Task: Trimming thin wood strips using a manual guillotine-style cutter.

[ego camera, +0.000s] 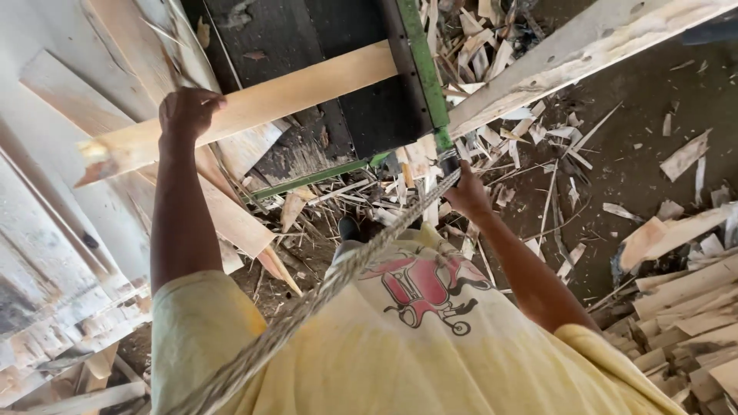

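the left hand (187, 111) has its fingers curled tight over the top edge of a pale wooden slat (254, 107), near its splintered left end; the slat lies across the dark machine bed (338, 84). the right hand (465, 192) is closed near the frayed rope (323, 288) and the green frame (427, 77), though i cannot tell which one it grips. to move the slat well, keep it level and clear of the leaning boards (69, 192). offcuts (676, 315) litter the floor.

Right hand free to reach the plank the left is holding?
Probably not as things stand: the right hand is closed on the rope by the green frame, while the left hand grips the plank across the dark machine bed.
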